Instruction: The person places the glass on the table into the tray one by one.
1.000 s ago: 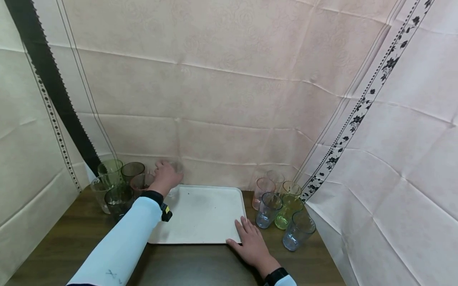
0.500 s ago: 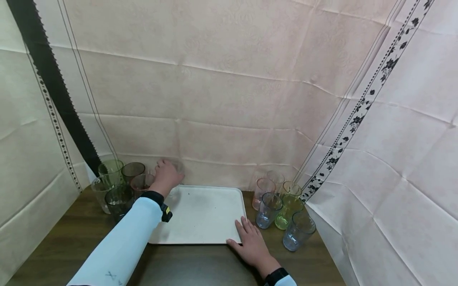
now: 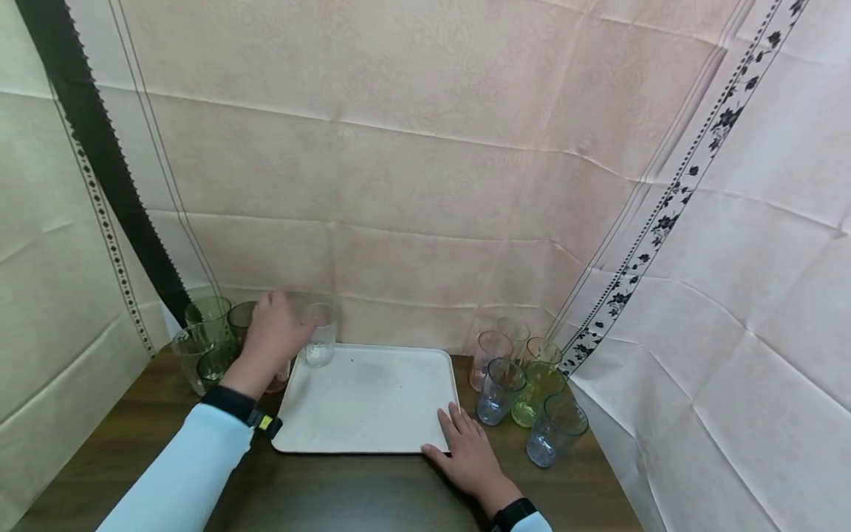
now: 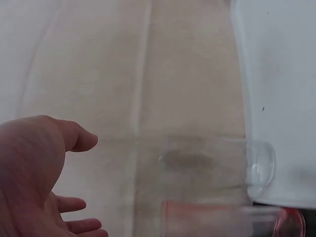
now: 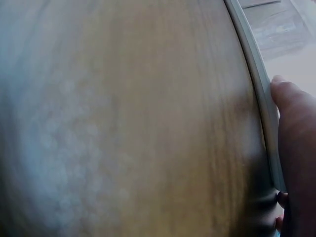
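Note:
A clear glass (image 3: 321, 343) stands upright on the back left corner of the white tray (image 3: 379, 403). My left hand (image 3: 269, 340) is just left of that glass, over the group of glasses there. In the left wrist view, the hand (image 4: 34, 173) has its thumb and fingers spread with nothing between them. It is apart from the clear glass (image 4: 212, 163) and a pink-red glass (image 4: 212, 219). My right hand (image 3: 465, 454) rests at the tray's front right corner with extended fingers. In the right wrist view its thumb (image 5: 291, 98) lies over the tray edge (image 5: 259, 89).
Left of the tray stand a green glass (image 3: 207, 307), a dark glass (image 3: 216, 363) and others, partly hidden by the left arm. Several glasses crowd the right side, including a yellow-green one (image 3: 532, 395) and a blue one (image 3: 548, 440). A cloth wall (image 3: 399, 185) rises behind the table.
My left hand has let go of the clear glass at the tray's back left corner and moved left, toward the other glasses. The right hand has stayed in place.

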